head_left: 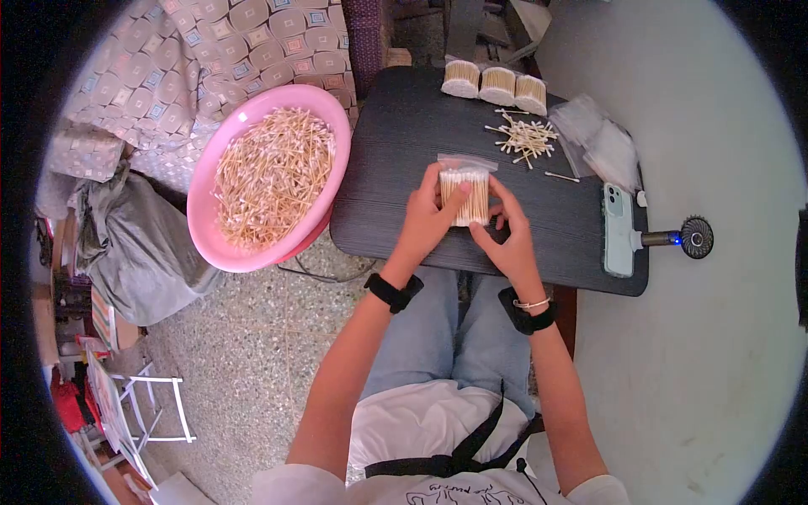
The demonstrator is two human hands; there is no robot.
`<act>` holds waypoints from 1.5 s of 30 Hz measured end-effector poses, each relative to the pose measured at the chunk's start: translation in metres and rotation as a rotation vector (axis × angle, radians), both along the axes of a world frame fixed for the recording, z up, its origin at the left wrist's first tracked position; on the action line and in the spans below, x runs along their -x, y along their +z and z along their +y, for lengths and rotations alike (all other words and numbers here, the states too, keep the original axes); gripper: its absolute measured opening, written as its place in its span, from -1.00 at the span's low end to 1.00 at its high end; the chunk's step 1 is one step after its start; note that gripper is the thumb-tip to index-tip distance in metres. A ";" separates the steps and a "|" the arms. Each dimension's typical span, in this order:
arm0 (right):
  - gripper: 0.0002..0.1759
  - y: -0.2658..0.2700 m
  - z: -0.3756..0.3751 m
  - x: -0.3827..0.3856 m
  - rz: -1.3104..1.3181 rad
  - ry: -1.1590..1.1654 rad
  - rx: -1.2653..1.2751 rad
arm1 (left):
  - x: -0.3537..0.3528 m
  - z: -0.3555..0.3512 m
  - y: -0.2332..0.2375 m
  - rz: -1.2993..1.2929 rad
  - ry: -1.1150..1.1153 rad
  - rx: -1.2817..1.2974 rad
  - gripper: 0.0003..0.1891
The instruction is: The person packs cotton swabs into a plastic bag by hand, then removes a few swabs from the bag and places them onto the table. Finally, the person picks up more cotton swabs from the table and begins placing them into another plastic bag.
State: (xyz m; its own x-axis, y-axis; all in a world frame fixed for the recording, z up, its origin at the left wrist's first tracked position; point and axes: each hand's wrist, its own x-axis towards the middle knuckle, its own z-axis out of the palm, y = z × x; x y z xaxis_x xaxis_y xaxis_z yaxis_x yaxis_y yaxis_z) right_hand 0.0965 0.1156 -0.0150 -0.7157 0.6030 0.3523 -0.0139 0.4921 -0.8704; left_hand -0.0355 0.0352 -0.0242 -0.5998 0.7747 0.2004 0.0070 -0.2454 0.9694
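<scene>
Between my two hands is a clear plastic bag of cotton swabs [476, 200], its open-looking top edge pointing away from me, over the near part of the black table. My left hand [431, 210] grips the bag's left side, with the thumb lying across its front. On the other side, my right hand [507, 231] holds the lower right edge, thumb at the bottom corner and fingers behind. The swabs stand side by side inside, white tips in a row near the top. A loose pile of cotton swabs [526, 137] lies beyond my hands.
A pink basin [202, 198] heaped with cotton swabs stands left of the black table [387, 160]. Several packed swab bundles [497, 85] line the far edge. Empty clear bags [602, 143], a phone [619, 231] and a small fan [696, 237] are at the right, beside the wall.
</scene>
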 end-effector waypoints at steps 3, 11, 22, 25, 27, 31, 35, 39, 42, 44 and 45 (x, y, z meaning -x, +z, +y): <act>-0.25 -0.002 -0.001 0.000 -0.024 -0.023 0.005 | -0.002 -0.003 0.001 0.006 0.005 0.025 -0.70; -0.28 0.000 -0.004 0.005 -0.122 -0.135 -0.029 | 0.001 -0.004 0.001 0.043 -0.023 0.015 -0.76; -0.45 0.003 -0.005 0.014 -0.219 -0.216 0.001 | 0.003 -0.004 0.003 0.131 -0.032 0.028 -0.69; -0.48 -0.003 -0.005 0.015 -0.189 -0.235 -0.014 | 0.000 -0.006 0.008 0.120 -0.034 0.036 -0.69; -0.50 -0.003 -0.004 0.016 -0.172 -0.249 -0.017 | 0.002 -0.004 0.010 0.119 -0.035 0.027 -0.69; -0.52 -0.007 -0.002 0.016 -0.189 -0.261 -0.006 | 0.002 -0.004 0.007 0.142 -0.031 0.030 -0.68; -0.54 0.004 -0.004 0.015 -0.313 -0.273 0.048 | 0.003 -0.002 -0.001 0.159 -0.029 0.016 -0.67; -0.55 -0.005 -0.002 0.014 -0.138 -0.218 0.058 | 0.003 -0.002 0.002 0.138 -0.020 0.003 -0.66; -0.55 -0.010 0.000 0.013 -0.057 -0.163 0.193 | 0.004 -0.002 0.001 0.119 0.009 0.003 -0.65; -0.54 -0.012 0.001 0.013 -0.027 -0.150 0.226 | 0.003 -0.001 0.002 0.099 0.024 -0.001 -0.65; -0.52 -0.010 0.001 0.012 -0.044 -0.152 0.174 | 0.003 0.000 0.001 0.107 0.030 0.004 -0.65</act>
